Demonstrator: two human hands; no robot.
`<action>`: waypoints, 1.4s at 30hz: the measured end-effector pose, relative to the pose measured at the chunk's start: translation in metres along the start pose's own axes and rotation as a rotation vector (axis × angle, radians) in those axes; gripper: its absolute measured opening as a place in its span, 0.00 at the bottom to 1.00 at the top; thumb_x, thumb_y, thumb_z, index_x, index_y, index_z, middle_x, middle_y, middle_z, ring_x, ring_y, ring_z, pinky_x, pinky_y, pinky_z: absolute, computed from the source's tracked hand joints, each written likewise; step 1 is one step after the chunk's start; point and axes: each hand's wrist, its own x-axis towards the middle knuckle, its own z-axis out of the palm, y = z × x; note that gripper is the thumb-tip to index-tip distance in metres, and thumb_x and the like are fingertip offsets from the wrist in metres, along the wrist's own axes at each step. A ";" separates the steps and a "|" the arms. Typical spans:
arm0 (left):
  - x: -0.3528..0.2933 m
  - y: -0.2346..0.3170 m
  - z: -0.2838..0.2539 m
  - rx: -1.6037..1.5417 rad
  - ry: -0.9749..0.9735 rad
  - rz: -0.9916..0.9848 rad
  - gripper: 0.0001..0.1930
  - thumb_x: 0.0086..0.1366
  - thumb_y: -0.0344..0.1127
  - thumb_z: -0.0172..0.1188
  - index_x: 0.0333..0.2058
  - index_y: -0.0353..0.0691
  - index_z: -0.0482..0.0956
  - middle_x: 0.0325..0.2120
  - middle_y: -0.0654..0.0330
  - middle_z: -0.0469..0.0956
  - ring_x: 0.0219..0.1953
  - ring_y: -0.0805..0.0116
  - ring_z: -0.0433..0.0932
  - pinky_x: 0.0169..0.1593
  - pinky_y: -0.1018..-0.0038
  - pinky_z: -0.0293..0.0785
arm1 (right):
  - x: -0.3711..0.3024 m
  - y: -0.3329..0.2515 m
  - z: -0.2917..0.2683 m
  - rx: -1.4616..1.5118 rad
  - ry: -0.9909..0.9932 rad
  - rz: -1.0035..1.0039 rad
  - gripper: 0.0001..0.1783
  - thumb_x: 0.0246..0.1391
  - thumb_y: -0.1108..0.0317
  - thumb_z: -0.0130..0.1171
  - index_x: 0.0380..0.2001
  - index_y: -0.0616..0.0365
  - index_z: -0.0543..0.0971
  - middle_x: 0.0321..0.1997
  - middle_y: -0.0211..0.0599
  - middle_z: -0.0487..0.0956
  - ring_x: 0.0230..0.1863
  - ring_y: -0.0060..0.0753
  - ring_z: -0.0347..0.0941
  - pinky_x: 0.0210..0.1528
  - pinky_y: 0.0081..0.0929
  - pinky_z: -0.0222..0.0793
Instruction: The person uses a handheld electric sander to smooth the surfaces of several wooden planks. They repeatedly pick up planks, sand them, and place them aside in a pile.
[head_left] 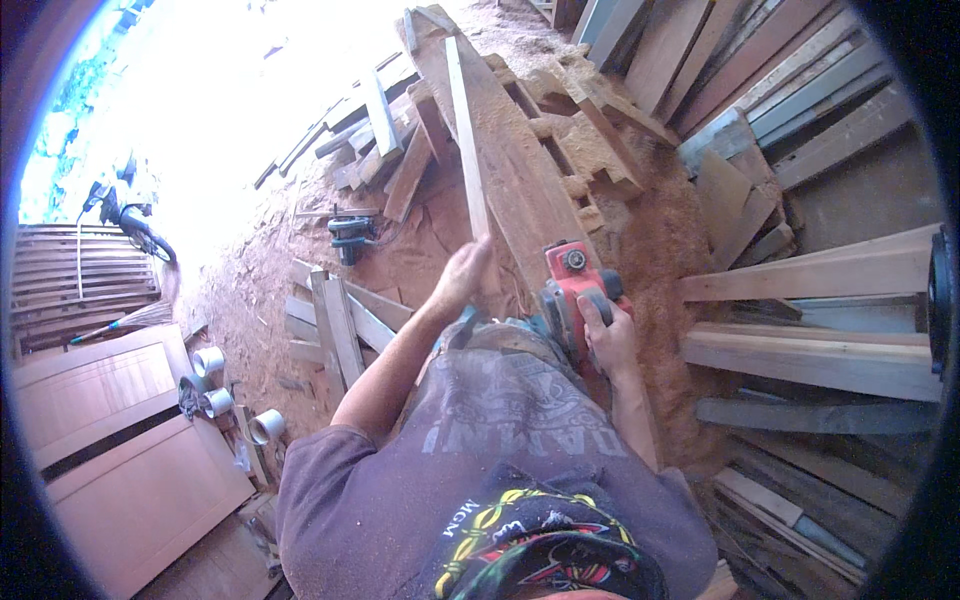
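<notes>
Left hand (464, 278): one long, pale wooden strip (464, 130) is pinched
Right hand (612, 338): one red-and-black power planer (566, 262) is gripped
Surface: one broad, brown wooden plank (512, 175)
Floor (245, 305): sawdust-strewn

Right hand (612, 335), fingers curled round a red power tool (575, 287); left hand (464, 275), fingers at the near end of a pale wooden strip (465, 135); broad plank (520, 180) extending beyond both sets of fingers.

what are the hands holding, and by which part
The right hand grips the red power planer by its dark handle; the left hand holds the long pale wood strip at its near end.
</notes>
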 end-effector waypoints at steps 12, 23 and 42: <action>-0.053 0.211 -0.007 -0.129 -0.035 0.580 0.25 0.74 0.43 0.65 0.62 0.36 0.75 0.50 0.57 0.83 0.49 0.73 0.81 0.53 0.73 0.80 | -0.001 -0.004 0.001 -0.013 0.009 -0.025 0.33 0.64 0.38 0.66 0.47 0.62 0.87 0.39 0.45 0.89 0.42 0.38 0.85 0.48 0.37 0.77; -0.048 0.235 0.000 -0.126 -0.028 0.630 0.25 0.76 0.44 0.63 0.62 0.33 0.75 0.52 0.50 0.82 0.51 0.67 0.81 0.57 0.69 0.78 | -0.003 -0.009 0.001 0.050 0.006 -0.034 0.32 0.63 0.41 0.68 0.47 0.65 0.87 0.39 0.45 0.89 0.40 0.39 0.85 0.46 0.37 0.77; -0.046 0.231 0.004 -0.124 -0.044 0.654 0.29 0.71 0.48 0.69 0.62 0.36 0.76 0.49 0.54 0.82 0.47 0.68 0.82 0.52 0.70 0.79 | -0.002 -0.003 0.000 0.072 -0.022 -0.084 0.31 0.64 0.39 0.67 0.46 0.62 0.87 0.32 0.34 0.85 0.32 0.28 0.80 0.38 0.31 0.75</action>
